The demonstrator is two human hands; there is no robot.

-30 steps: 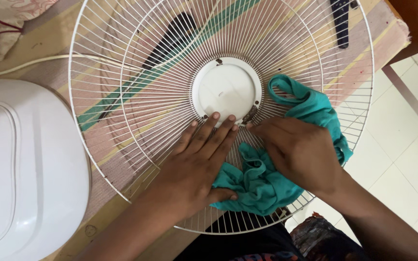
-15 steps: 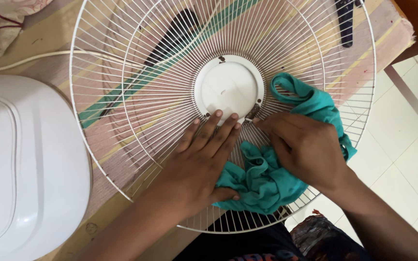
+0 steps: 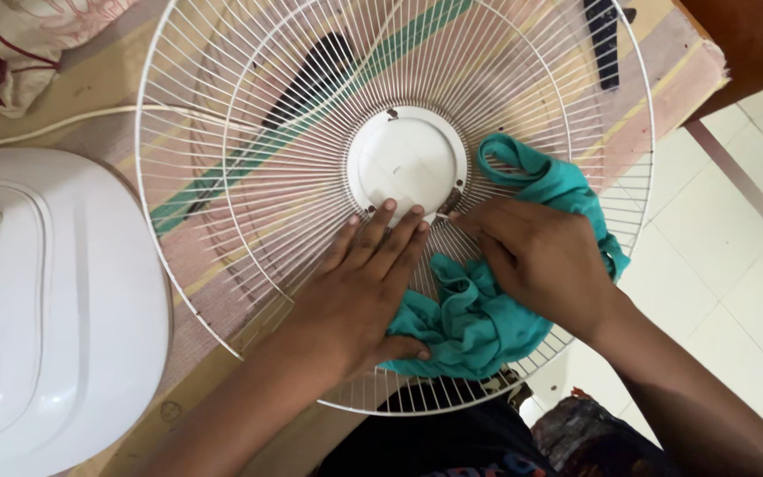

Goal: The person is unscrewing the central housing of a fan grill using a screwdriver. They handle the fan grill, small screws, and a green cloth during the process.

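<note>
Nearest the camera, the person's two forearms came up from the bottom edge, over dark clothing at the lap. The left hand lay flat and open on the white wire fan guard, palm down, its fingers spread and pointing up toward the round white hub, the fingertips touching the hub's lower rim and the thumb resting on the edge of a teal cloth. The right hand sat just beside it, curled and pressing down on the cloth, its fingers bent toward the hub's lower right edge; whether it truly pinched the fabric or only pressed it against the wires could not be told. The cloth lay bunched on the lower right part of the guard, between and under both hands, with one loop of it reaching up past the right hand. The guard rested on a striped mat on a table. To the left stood a white plastic fan base, touching the guard's rim. Farther off, a dark comb-like thing showed through the wires, and a patterned cloth lay at the far left corner.
</note>
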